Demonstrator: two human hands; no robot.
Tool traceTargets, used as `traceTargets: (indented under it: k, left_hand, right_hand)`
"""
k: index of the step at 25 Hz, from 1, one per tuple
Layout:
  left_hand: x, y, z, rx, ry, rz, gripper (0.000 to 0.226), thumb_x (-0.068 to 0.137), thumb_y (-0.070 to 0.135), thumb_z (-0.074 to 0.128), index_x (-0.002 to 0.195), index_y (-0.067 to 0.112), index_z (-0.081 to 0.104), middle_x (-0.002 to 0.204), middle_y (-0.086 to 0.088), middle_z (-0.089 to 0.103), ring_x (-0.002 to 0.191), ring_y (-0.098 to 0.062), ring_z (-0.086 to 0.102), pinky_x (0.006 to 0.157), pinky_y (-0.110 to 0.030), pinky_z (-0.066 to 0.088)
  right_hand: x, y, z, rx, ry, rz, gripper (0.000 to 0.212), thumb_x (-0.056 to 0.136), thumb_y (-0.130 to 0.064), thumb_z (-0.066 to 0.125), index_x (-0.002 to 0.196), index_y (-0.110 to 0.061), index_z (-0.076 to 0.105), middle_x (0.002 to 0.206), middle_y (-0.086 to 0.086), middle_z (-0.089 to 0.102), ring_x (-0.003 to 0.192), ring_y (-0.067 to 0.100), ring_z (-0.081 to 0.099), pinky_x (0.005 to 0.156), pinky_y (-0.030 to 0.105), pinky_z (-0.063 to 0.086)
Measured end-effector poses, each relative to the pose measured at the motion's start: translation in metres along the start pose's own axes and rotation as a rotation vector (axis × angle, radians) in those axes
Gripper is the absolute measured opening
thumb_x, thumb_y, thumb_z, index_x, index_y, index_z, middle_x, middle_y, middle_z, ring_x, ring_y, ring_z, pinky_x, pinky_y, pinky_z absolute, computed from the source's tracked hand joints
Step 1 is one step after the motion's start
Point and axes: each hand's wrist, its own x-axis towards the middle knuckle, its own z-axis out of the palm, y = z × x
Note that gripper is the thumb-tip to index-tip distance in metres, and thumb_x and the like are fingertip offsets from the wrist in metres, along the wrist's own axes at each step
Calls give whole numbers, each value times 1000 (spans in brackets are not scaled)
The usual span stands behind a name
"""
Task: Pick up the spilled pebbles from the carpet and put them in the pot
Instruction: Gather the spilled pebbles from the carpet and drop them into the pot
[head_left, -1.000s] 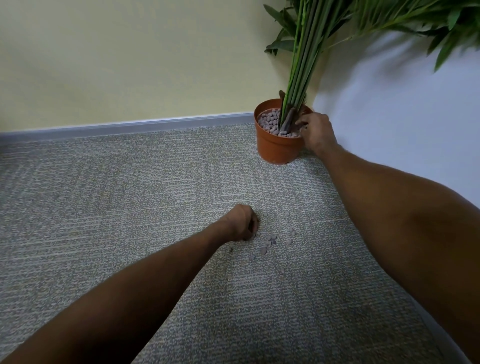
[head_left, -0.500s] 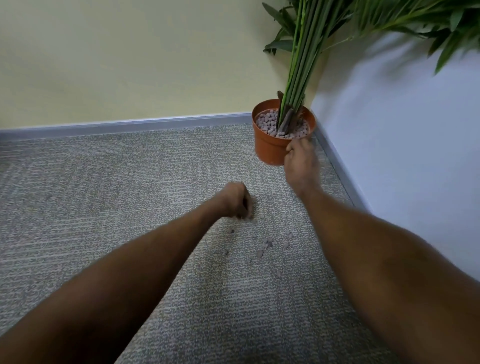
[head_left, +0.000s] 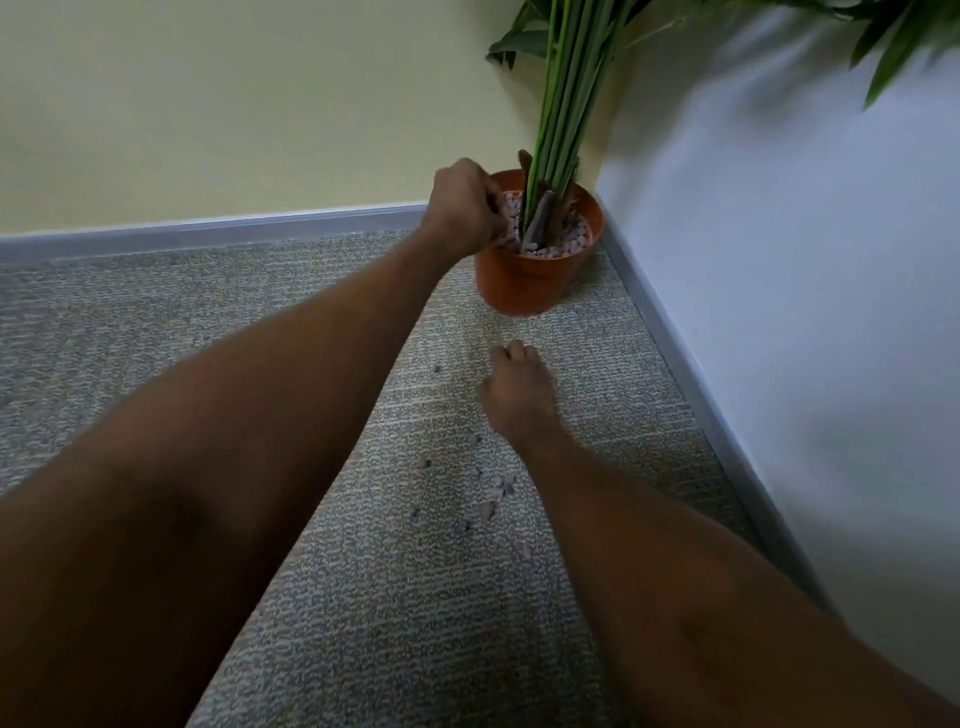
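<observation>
The orange pot (head_left: 524, 283) stands in the corner, filled with pale pebbles around green stems. My left hand (head_left: 465, 210) hovers over the pot's left rim, closed in a fist around pebbles that barely show. Spilled pebbles (head_left: 493, 491) lie scattered on the grey carpet (head_left: 156, 312), and a single one (head_left: 436, 369) lies further up. My right hand (head_left: 517, 389) is low over the carpet between the pot and the pebble patch. Its fingers are bent downward, the tips touch the carpet, and nothing shows in it.
A yellow wall with a grey skirting board (head_left: 208, 231) runs along the back. A white wall (head_left: 779, 312) closes the right side. Plant leaves (head_left: 893, 47) hang overhead at the upper right.
My left fist has risen from the pebble patch to the pot's rim. My right hand has come back from the pot down to the carpet. The view has shifted closer to the corner.
</observation>
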Motion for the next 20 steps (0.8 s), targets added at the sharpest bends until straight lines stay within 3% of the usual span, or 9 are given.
traceTargets:
  k: [3,6,9,14,18,20]
  left_hand:
    - [30,5,20,141,17,45,17,84,2,69,98,0,80,99,-17,77,86,-19,71,79,-27,59]
    - [47,4,34,301,7,78,27,94,10,55,109,-6,69,112,-25,69,105,-36,68,81,-31,53]
    - [52,3,36,388,39,56,25,93,8,59,114,2,71,115,-22,68,106,-38,68,87,-38,58]
    - [35,-3,24,274,155,54,25,88,3,51,99,6,74,100,-16,72,94,-31,70,76,-37,57]
    - [-9,-26,23,145,368,-34,17,96,19,52,105,9,63,102,-6,65,87,-19,58,71,-34,49]
    - [-37,-52,34,165,288,-109,15,97,16,55,103,7,66,99,-7,68,85,-19,62,71,-35,52]
  right_hand:
    - [4,-6,6,-18,24,39,52,105,-33,50,152,-12,41,153,15,43,140,33,40,114,44,39]
    - [4,-2,11,-1,54,28,53,104,-34,50,152,-13,42,154,15,42,140,33,40,114,47,38]
    - [5,4,14,24,85,0,51,104,-34,49,151,-14,44,154,14,43,137,32,41,113,47,39]
    - [6,2,12,40,47,16,50,104,-33,48,150,-15,44,153,13,43,137,32,40,113,48,39]
    - [8,11,-2,145,-22,-48,43,102,-23,56,143,-12,52,144,14,49,132,32,45,109,47,45]
    - [11,25,-13,251,-73,-74,32,100,-15,59,131,-11,63,133,13,55,122,30,53,103,46,49]
